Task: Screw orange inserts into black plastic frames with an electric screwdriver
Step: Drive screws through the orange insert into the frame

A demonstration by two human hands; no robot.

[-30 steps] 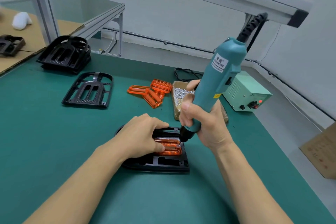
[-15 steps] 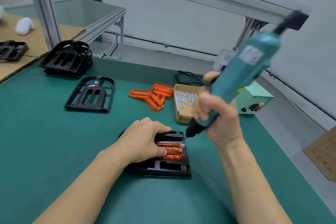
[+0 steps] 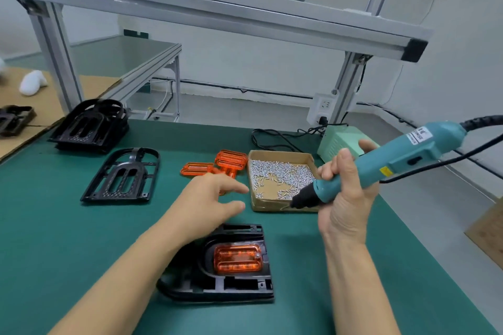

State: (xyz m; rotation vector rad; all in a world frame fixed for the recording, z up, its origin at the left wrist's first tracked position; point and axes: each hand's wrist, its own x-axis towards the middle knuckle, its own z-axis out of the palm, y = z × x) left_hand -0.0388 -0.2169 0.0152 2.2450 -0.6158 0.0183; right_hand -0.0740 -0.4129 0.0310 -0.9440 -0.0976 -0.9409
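Orange insert (image 3: 238, 258) sits in black frame (image 3: 217, 284), lower centre of green tabletop (image 3: 54, 239). Left hand (image 3: 209, 198) hovers above it, fingers loosely spread. Right hand (image 3: 345, 193) grips teal screwdriver (image 3: 381, 166) over screw box (image 3: 280, 179).

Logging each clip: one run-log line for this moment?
left hand open above frame | right hand holds screwdriver, tip over screw box | insert seated

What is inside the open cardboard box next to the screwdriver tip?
The cardboard box holds a loose scatter of small silver screws on its bare brown floor. The screwdriver nose and the right hand cover the box's near right corner, so that part is unseen.
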